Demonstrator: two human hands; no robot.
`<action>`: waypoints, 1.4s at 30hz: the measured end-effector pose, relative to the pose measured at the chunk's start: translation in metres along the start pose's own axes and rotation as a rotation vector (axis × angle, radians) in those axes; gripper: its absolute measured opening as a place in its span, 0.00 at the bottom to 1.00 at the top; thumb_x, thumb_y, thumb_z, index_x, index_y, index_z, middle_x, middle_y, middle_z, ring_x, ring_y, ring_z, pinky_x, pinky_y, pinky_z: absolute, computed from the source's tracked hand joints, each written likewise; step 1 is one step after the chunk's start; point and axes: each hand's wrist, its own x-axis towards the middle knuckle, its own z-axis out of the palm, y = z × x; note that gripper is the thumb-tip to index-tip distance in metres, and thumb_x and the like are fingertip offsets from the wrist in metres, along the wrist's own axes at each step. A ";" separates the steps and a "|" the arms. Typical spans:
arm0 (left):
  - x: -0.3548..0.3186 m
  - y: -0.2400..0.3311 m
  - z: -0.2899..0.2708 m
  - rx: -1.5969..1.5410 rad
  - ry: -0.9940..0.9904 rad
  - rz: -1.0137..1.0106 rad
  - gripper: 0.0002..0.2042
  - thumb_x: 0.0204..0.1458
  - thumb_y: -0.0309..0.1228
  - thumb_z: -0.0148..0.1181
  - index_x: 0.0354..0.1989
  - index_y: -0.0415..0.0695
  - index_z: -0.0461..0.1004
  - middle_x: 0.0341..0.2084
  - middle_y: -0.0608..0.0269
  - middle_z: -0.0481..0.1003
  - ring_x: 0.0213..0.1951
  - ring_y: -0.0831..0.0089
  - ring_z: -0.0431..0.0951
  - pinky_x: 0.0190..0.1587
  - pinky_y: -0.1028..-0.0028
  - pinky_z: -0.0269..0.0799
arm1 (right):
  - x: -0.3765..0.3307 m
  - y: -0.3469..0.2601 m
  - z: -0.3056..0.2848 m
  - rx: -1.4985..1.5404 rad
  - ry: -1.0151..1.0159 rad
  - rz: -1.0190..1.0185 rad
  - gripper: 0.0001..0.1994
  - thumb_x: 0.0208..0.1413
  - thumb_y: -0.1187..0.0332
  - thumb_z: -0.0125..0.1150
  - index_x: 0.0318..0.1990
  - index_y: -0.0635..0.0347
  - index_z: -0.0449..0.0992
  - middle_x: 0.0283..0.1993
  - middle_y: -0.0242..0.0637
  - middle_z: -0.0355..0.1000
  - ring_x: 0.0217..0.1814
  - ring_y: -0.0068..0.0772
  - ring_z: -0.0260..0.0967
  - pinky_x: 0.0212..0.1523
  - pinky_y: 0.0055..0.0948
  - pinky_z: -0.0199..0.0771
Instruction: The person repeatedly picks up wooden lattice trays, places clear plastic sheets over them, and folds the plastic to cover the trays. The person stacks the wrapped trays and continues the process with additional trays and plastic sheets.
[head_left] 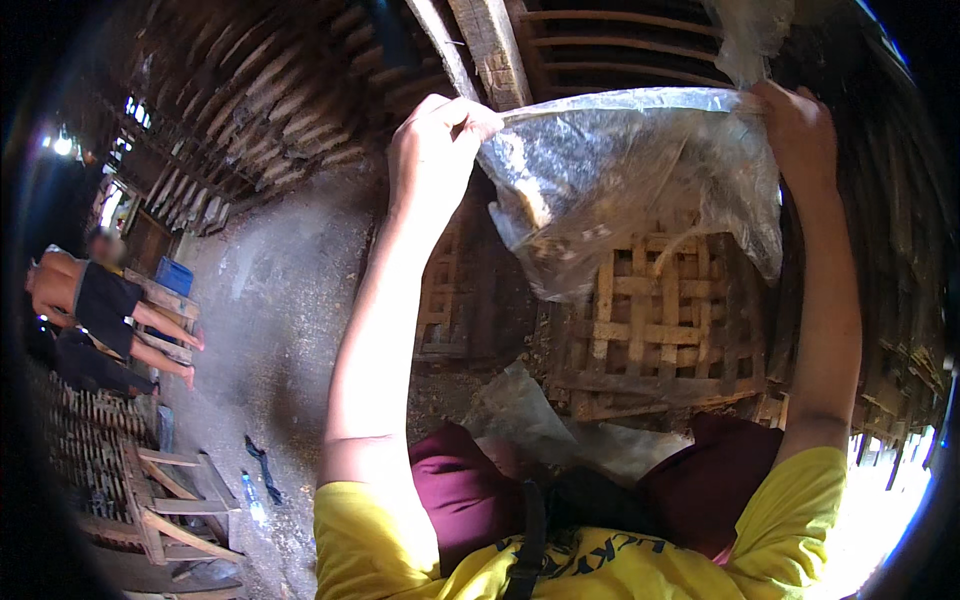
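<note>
A clear, crumpled plastic sheet (640, 150) hangs between my raised hands, its upper edge pulled fairly straight. At its left corner, my left hand (435, 150) pinches the plastic between thumb and fingers. My right hand (800, 130) grips the opposite corner, its fingers partly hidden. Below and behind the sheet lies a square woven bamboo tray (660, 320) with open gaps, partly covered by the hanging plastic. Another pale plastic piece (530, 405) lies near my knees, in front of the tray.
Stacked wooden slats (260, 110) stand at the upper left, beside a wooden beam (490, 50). On the floor at left are a plastic bottle (253, 498), a dark strap (262, 468) and a wooden frame (180, 500). Farther off, a person (105, 300) is near a blue container (174, 276).
</note>
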 end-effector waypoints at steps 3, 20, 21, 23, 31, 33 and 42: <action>0.008 -0.003 0.004 -0.080 0.084 0.046 0.06 0.48 0.29 0.59 0.31 0.41 0.78 0.26 0.61 0.76 0.27 0.74 0.76 0.30 0.76 0.70 | -0.002 -0.012 -0.034 -0.433 -0.082 -0.174 0.08 0.48 0.66 0.56 0.36 0.57 0.75 0.31 0.45 0.72 0.41 0.47 0.68 0.49 0.46 0.62; -0.070 0.046 0.014 -1.119 -0.364 -1.052 0.24 0.54 0.47 0.49 0.51 0.41 0.60 0.39 0.49 0.69 0.41 0.64 0.73 0.43 0.63 0.73 | -0.055 -0.115 0.020 0.679 -0.536 0.102 0.19 0.53 0.72 0.50 0.54 0.62 0.67 0.28 0.54 0.71 0.25 0.41 0.71 0.28 0.33 0.70; -0.070 0.049 0.012 -1.208 -0.561 -1.292 0.30 0.52 0.54 0.47 0.53 0.40 0.58 0.40 0.47 0.68 0.42 0.60 0.73 0.44 0.60 0.72 | -0.058 -0.115 0.018 0.676 -0.560 0.111 0.19 0.53 0.72 0.50 0.54 0.62 0.67 0.29 0.54 0.72 0.25 0.41 0.71 0.27 0.33 0.71; -0.075 0.048 0.015 -1.380 -0.563 -1.309 0.37 0.50 0.60 0.43 0.55 0.38 0.57 0.43 0.42 0.67 0.45 0.55 0.72 0.51 0.54 0.65 | -0.072 -0.119 0.023 0.705 -0.418 -0.213 0.22 0.53 0.73 0.50 0.58 0.59 0.63 0.32 0.52 0.73 0.25 0.41 0.72 0.25 0.31 0.72; -0.076 -0.005 0.013 -1.614 -0.371 -0.460 0.12 0.47 0.21 0.54 0.41 0.31 0.70 0.39 0.46 0.72 0.43 0.60 0.74 0.48 0.62 0.73 | -0.102 -0.173 -0.027 0.293 -0.582 -0.685 0.38 0.45 0.74 0.56 0.65 0.38 0.50 0.64 0.54 0.51 0.32 0.39 0.73 0.25 0.32 0.76; -0.064 0.014 0.005 -1.556 -0.359 -0.598 0.18 0.48 0.21 0.53 0.49 0.31 0.66 0.44 0.46 0.70 0.45 0.62 0.73 0.49 0.64 0.72 | -0.101 -0.170 -0.029 0.202 -0.605 -0.687 0.38 0.45 0.74 0.56 0.65 0.35 0.50 0.65 0.53 0.49 0.34 0.39 0.72 0.26 0.33 0.77; -0.065 0.028 0.001 -1.486 -0.428 -0.794 0.21 0.55 0.23 0.45 0.58 0.33 0.56 0.50 0.54 0.67 0.49 0.70 0.71 0.53 0.72 0.69 | -0.105 -0.162 -0.013 0.260 -0.587 -0.658 0.33 0.50 0.65 0.55 0.64 0.37 0.52 0.64 0.53 0.50 0.39 0.44 0.70 0.31 0.35 0.77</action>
